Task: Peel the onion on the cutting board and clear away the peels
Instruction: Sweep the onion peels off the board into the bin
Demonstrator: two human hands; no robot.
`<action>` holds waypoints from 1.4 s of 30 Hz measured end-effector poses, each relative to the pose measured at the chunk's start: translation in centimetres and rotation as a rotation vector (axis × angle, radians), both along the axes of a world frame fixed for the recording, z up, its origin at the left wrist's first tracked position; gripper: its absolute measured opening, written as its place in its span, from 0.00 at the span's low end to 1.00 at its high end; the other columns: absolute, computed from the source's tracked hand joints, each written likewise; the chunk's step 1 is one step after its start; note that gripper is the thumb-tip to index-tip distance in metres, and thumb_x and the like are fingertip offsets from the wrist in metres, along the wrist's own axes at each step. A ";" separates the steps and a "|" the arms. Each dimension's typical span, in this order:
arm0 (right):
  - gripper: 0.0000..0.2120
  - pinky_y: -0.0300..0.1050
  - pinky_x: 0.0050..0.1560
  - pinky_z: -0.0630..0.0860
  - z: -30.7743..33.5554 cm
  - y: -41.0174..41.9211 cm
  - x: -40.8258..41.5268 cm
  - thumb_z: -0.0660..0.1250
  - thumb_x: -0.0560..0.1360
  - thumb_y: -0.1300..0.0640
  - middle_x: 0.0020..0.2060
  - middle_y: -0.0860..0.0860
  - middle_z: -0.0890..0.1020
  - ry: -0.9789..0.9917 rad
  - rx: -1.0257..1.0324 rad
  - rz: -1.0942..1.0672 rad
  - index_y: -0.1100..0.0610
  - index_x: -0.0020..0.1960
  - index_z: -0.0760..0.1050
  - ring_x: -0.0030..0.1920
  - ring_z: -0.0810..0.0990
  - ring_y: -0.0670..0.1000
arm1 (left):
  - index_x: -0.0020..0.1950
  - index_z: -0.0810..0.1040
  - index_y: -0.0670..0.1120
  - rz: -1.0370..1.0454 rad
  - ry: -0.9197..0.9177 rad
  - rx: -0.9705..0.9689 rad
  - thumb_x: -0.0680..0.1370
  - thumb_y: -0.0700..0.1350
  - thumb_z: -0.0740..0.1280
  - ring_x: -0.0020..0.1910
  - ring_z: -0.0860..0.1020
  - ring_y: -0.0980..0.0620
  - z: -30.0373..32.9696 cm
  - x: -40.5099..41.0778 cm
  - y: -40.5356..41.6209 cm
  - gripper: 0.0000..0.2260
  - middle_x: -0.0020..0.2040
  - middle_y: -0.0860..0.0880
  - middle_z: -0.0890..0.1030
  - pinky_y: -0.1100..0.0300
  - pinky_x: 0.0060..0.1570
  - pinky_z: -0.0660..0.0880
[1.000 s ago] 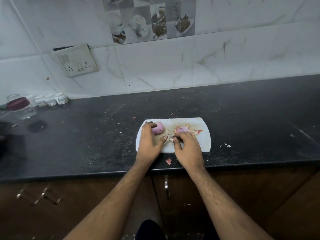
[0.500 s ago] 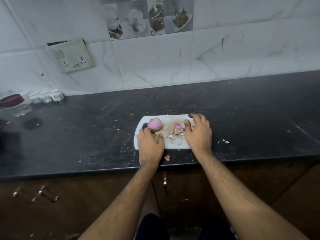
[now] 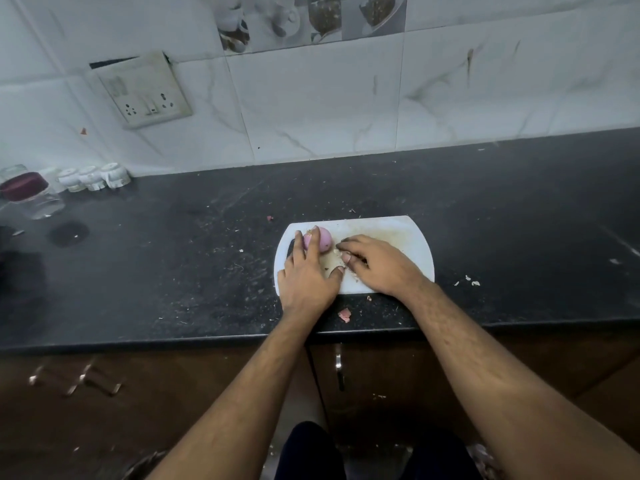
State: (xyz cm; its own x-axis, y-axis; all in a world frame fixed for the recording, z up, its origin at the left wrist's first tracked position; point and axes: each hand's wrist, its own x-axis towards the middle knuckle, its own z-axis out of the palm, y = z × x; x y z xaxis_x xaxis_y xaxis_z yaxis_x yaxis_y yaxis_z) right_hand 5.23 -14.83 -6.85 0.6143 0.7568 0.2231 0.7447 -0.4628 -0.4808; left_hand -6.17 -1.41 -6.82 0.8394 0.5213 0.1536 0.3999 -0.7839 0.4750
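You are standing at a dark counter point(image 3: 173, 258), both hands lying on a white board point(image 3: 398, 233). Your left hand point(image 3: 306, 278) is resting flat with its fingers straight, and two of them are lying over the near side of the onion point(image 3: 322, 239), steadying it rather than gripping it. The onion is sitting just past those fingertips, looking smooth, pink and already peeled. Your right hand point(image 3: 377, 266) is lying palm down just beside the left, fingers curled inward and thumb tucked under; it is covering the spot, so I cannot tell whether it is pinching peels or only raking them together. Small crumbs are showing on the board around your right fingertips. One pink peel point(image 3: 344, 315) is lying on the counter below your left thumb, and pale scraps point(image 3: 471, 280) are lying beyond your right wrist. The peeling seems done; gathering and clearing the peels is what is left.
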 end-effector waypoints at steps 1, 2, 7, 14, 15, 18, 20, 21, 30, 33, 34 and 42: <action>0.18 0.50 0.62 0.76 0.0 -0.2 -0.1 0.59 0.83 0.47 0.65 0.41 0.78 0.013 0.022 0.027 0.48 0.71 0.75 0.63 0.78 0.46 | 0.84 0.54 0.58 0.000 -0.019 0.022 0.81 0.56 0.65 0.77 0.65 0.42 0.2 0.1 0.4 0.34 0.85 0.49 0.54 0.43 0.72 0.64; 0.17 0.49 0.62 0.77 0.1 -0.4 -0.2 0.61 0.83 0.47 0.64 0.41 0.79 0.028 0.042 0.048 0.48 0.70 0.77 0.61 0.78 0.45 | 0.82 0.60 0.57 -0.004 -0.070 0.030 0.81 0.54 0.65 0.73 0.69 0.41 0.5 0.3 0.8 0.29 0.82 0.48 0.61 0.45 0.69 0.67; 0.16 0.43 0.61 0.76 0.5 -0.7 -0.5 0.63 0.83 0.46 0.59 0.40 0.81 0.152 0.121 0.089 0.48 0.67 0.79 0.58 0.79 0.41 | 0.64 0.73 0.52 -0.098 -0.240 -0.164 0.77 0.48 0.74 0.58 0.76 0.44 1.2 1.8 3.6 0.18 0.58 0.47 0.77 0.48 0.59 0.75; 0.26 0.43 0.65 0.70 3.2 0.9 1.9 0.52 0.84 0.39 0.69 0.47 0.78 0.325 0.292 -0.131 0.51 0.73 0.74 0.68 0.75 0.47 | 0.66 0.72 0.49 -0.047 -0.450 -0.333 0.76 0.39 0.75 0.59 0.78 0.50 -0.1 2.3 5.6 0.21 0.61 0.51 0.79 0.54 0.63 0.75; 0.26 0.44 0.67 0.68 3.6 1.8 2.6 0.51 0.85 0.39 0.71 0.48 0.76 0.343 0.269 -0.139 0.51 0.74 0.72 0.70 0.73 0.48 | 0.67 0.71 0.48 -0.016 -0.474 -0.370 0.76 0.38 0.74 0.59 0.78 0.51 -0.2 2.2 5.8 0.22 0.62 0.51 0.79 0.56 0.63 0.75; 0.24 0.47 0.74 0.62 3.5 4.7 4.5 0.50 0.86 0.42 0.76 0.48 0.71 0.427 0.147 -0.100 0.49 0.77 0.68 0.76 0.67 0.50 | 0.71 0.70 0.48 0.011 -0.505 -0.422 0.78 0.36 0.71 0.62 0.77 0.52 -0.6 2.0 6.2 0.23 0.64 0.51 0.78 0.58 0.66 0.73; 0.22 0.49 0.77 0.60 2.4 6.3 5.0 0.51 0.86 0.42 0.76 0.46 0.70 0.406 0.018 0.004 0.46 0.77 0.69 0.76 0.67 0.48 | 0.73 0.70 0.46 0.001 -0.482 -0.411 0.79 0.36 0.70 0.63 0.76 0.53 -0.6 1.9 6.4 0.24 0.65 0.51 0.77 0.61 0.66 0.71; 0.21 0.49 0.78 0.61 2.0 6.7 5.1 0.52 0.85 0.42 0.75 0.44 0.71 0.400 -0.030 0.061 0.44 0.76 0.70 0.75 0.68 0.47 | 0.74 0.69 0.45 -0.008 -0.469 -0.398 0.79 0.36 0.70 0.63 0.75 0.53 -0.5 2.0 6.3 0.24 0.66 0.50 0.76 0.63 0.65 0.69; 0.20 0.42 0.67 0.74 2.5 4.4 3.6 0.53 0.86 0.61 0.57 0.57 0.85 0.739 0.170 0.314 0.67 0.61 0.82 0.62 0.83 0.52 | 0.74 0.67 0.42 0.042 -0.490 -0.367 0.83 0.44 0.66 0.62 0.75 0.52 -0.2 2.2 6.1 0.20 0.69 0.45 0.74 0.62 0.63 0.69; 0.24 0.46 0.61 0.80 3.5 3.9 3.2 0.51 0.86 0.58 0.52 0.64 0.86 0.836 0.306 0.286 0.73 0.56 0.81 0.57 0.85 0.61 | 0.74 0.68 0.41 0.020 -0.481 -0.333 0.84 0.45 0.65 0.63 0.75 0.50 0.0 2.1 5.5 0.20 0.69 0.44 0.74 0.59 0.65 0.70; 0.24 0.47 0.61 0.80 3.8 3.9 3.3 0.51 0.87 0.58 0.51 0.64 0.86 0.857 0.387 0.224 0.73 0.55 0.81 0.56 0.86 0.61 | 0.74 0.67 0.41 0.017 -0.477 -0.322 0.84 0.45 0.65 0.63 0.75 0.50 0.1 2.1 5.4 0.20 0.69 0.44 0.74 0.59 0.65 0.70; 0.19 0.48 0.74 0.68 3.1 5.7 4.9 0.57 0.84 0.51 0.60 0.47 0.85 0.564 0.087 0.194 0.54 0.62 0.84 0.63 0.81 0.44 | 0.78 0.63 0.41 0.072 -0.489 -0.382 0.86 0.46 0.61 0.67 0.72 0.52 0.3 2.0 5.6 0.22 0.74 0.44 0.71 0.61 0.68 0.67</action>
State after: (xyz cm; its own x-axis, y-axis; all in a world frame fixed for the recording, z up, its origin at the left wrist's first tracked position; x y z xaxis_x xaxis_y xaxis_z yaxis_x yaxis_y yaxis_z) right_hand 10.09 -9.13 -3.78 0.5085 0.8605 -0.0311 0.4309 -0.2856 -0.8560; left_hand -4.19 4.20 -6.49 0.6795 0.6682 0.3031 0.1108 -0.5018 0.8579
